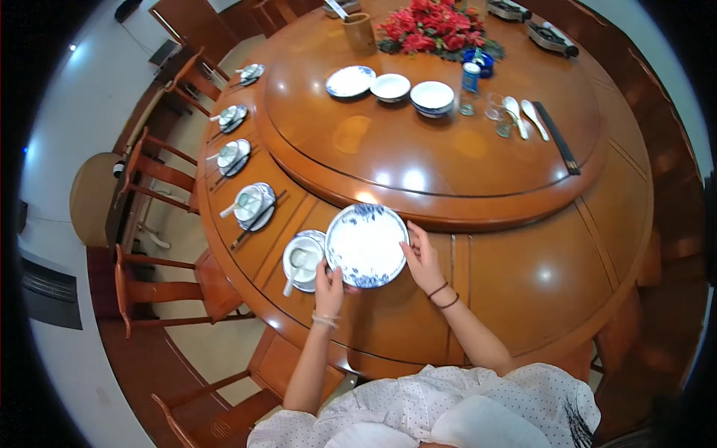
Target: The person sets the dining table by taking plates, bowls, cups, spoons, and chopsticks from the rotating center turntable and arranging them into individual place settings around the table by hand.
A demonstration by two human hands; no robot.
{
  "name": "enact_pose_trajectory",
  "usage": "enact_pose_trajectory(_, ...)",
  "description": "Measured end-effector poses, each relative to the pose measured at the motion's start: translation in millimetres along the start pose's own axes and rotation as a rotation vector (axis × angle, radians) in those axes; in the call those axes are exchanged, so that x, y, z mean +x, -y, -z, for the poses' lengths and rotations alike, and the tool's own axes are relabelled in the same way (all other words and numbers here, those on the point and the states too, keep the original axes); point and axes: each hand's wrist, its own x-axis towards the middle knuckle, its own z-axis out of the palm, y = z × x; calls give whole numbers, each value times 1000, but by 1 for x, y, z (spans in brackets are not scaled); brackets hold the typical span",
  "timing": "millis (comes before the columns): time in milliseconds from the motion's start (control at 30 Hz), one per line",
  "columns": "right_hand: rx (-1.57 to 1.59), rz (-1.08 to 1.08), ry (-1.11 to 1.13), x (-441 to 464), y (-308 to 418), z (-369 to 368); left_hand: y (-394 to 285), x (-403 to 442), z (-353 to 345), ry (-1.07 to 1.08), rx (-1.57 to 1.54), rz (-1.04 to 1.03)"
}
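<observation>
Blue-patterned plate [367, 245] mid-frame above the worktop [553, 299], rim gripped by fingers of left hand [328, 290] (its lower left) and right hand [424, 263] (its right); likely rigid, lightish, slick, chippable, so best held two-sided by rim.

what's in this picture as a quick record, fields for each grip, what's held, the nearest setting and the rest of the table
held: blue-and-white plate, over the table
left grip: on the plate's lower left edge
right grip: on the plate's right edge
nearest setting: bowl and white spoon, just left of the held plate
other settings: four more along the table's left side
turntable: red flowers, stacked bowls, black chopsticks
seating: wooden chairs at left
</observation>
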Motion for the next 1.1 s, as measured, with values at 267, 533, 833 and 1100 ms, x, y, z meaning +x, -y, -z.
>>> enact_pose_trajectory(267, -81, -32, -74, 189, -4, -109, -70, 249, 45, 180, 29, -292)
enact_pose_trajectory(533, -455, -26, -342, 347, -46, -129, -93, 434, 21, 9, 606, -482)
enact_pose_trajectory(833, -766, -197, -436, 445, -56, -118, -97, 563, -23, 161, 665, -363)
enact_pose_trajectory(1100, -725, -176, -480, 455, -68, -133, -71, 609, -20, 215, 579, -315)
